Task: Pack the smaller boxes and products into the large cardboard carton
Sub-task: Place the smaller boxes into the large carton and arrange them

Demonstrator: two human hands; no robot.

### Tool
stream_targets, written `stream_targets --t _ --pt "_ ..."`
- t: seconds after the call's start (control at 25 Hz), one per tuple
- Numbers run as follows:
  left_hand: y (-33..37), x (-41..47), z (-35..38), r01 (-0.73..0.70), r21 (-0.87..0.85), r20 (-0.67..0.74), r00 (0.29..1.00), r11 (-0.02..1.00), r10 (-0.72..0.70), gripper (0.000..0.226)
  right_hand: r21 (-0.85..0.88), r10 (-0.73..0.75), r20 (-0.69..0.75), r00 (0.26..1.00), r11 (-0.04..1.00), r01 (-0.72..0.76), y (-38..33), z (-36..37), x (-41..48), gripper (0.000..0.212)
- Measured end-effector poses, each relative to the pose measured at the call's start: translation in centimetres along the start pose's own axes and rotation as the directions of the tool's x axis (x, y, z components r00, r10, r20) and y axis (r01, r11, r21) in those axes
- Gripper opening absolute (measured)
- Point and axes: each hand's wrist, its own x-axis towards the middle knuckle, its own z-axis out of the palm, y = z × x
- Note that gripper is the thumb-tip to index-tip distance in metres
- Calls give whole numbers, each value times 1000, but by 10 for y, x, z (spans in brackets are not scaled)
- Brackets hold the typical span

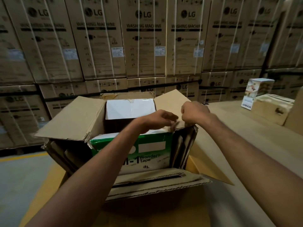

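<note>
Hands meet at the centre of the frame, over the near right corner of the open carton [72,122]. The right hand [195,113] is curled closed, pinching the near edge of the right flap [170,102]. The left hand [157,119] is loosely curled just beside it, fingers bent near the same edge; whether it grips cannot be told. Inside the carton, a white box [129,108] sits at the far end and a green-and-white tape box [147,154] at the near end. At the right of the frame a tall printed box [255,94] stands beside a small brown carton [272,110].
</note>
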Motion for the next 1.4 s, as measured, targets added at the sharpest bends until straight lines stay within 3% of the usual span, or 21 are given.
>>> stream_targets --t 0.08,0.16,0.24,0.36,0.44,0.56,0.64,0.72,0.88,1.0,1.12,1.2,1.28,1.4 --pt "-16 -7 -21 39 71 -136 990 997 -29 37 -2 -97 -125 987 995 98 -14 4 2 32" --pt "-47 -13 -45 194 277 -270 956 941 -118 27 86 -195 -130 972 975 207 -36 11 5 33" --pt "-85 -21 -62 401 421 -271 912 814 -309 31 123 -273 24 962 955 268 -57 26 11 24" --pt "-121 -30 -67 620 415 -189 774 666 -604 67 -23 -354 259 899 928 372 -77 47 24 34" --pt "-128 -29 -66 663 384 -160 733 643 -661 82 -49 -367 322 873 914 402 -89 56 31 42" --pt "-123 -25 -66 665 391 -150 728 636 -669 91 152 -341 475 811 940 306 -105 71 39 57" --pt "-121 -25 -68 649 382 -150 746 658 -648 80 210 -342 553 759 940 271 -111 80 41 59" --pt "-117 -30 -71 584 387 -196 808 713 -556 56 224 -371 514 774 929 296 -111 81 44 55" --pt "-84 -50 -88 435 353 -360 880 828 -309 34 280 -460 205 864 873 398 -97 50 49 30" --pt "-43 -76 -105 313 396 -488 868 863 -91 29 339 -410 -22 912 855 393 -88 3 38 31" --pt "-2 -104 -111 299 487 -556 831 820 27 30 440 -293 -134 947 839 321 -87 -46 20 36" --pt "25 -124 -116 300 465 -516 856 833 -20 42 555 -262 -47 964 796 243 -82 -72 7 29" --pt "48 -147 -115 313 382 -373 913 870 -165 41 578 -367 197 909 792 195 -74 -86 -12 23" --pt "51 -163 -105 378 399 -71 921 835 -382 27 451 -504 582 638 853 262 -70 -80 -42 17"
